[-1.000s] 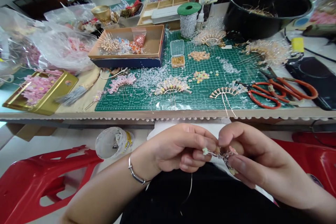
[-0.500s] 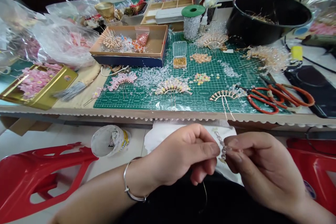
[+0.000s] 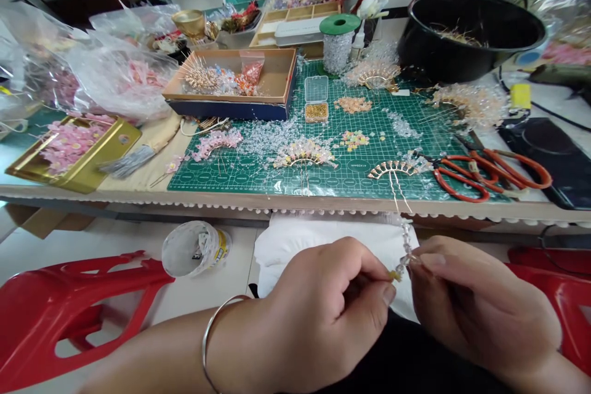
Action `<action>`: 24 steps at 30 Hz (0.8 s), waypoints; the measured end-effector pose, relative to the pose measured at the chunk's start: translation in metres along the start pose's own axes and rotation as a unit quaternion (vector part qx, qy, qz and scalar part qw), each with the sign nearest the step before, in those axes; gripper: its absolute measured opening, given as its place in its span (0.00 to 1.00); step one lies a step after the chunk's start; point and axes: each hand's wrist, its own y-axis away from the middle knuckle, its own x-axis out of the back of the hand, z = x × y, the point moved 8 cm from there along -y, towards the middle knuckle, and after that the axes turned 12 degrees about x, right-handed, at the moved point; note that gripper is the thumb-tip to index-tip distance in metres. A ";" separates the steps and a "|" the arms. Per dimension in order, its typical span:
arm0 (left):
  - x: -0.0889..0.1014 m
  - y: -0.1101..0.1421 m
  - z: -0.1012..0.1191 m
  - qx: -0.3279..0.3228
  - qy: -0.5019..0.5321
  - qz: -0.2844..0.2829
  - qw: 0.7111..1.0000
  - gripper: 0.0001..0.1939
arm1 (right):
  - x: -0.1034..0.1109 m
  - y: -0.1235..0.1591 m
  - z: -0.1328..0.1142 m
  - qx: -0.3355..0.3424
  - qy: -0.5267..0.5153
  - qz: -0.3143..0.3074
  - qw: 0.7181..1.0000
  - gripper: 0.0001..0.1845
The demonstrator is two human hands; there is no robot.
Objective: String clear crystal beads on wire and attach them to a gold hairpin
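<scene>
One beaded strand (image 3: 406,237), in front of the green cutting mat (image 3: 249,182) and over the white cloth (image 3: 300,229). With left hand (image 3: 332,314), pinches its yellow end between closed thumb and index finger. With right hand (image 3: 480,308), grips it near the middle, also by thumb and index finger. On the mat, near its front edge, three fan-shaped hairpieces (image 3: 305,157); at its right side, orange-handled tools (image 3: 467,199); at its far left, open box (image 3: 231,107).
</scene>
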 end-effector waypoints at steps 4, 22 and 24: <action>0.001 0.006 0.013 -0.057 -0.067 0.037 0.995 0.04 | 0.004 -0.009 -0.013 0.066 0.063 0.006 0.996 0.15; 0.005 0.010 0.051 -0.219 -0.288 0.018 0.932 0.14 | -0.004 -0.005 -0.029 0.135 0.094 -0.071 0.984 0.20; 0.007 0.006 0.051 -0.226 -0.299 0.017 0.927 0.16 | -0.005 -0.002 -0.028 0.126 0.067 -0.084 0.986 0.21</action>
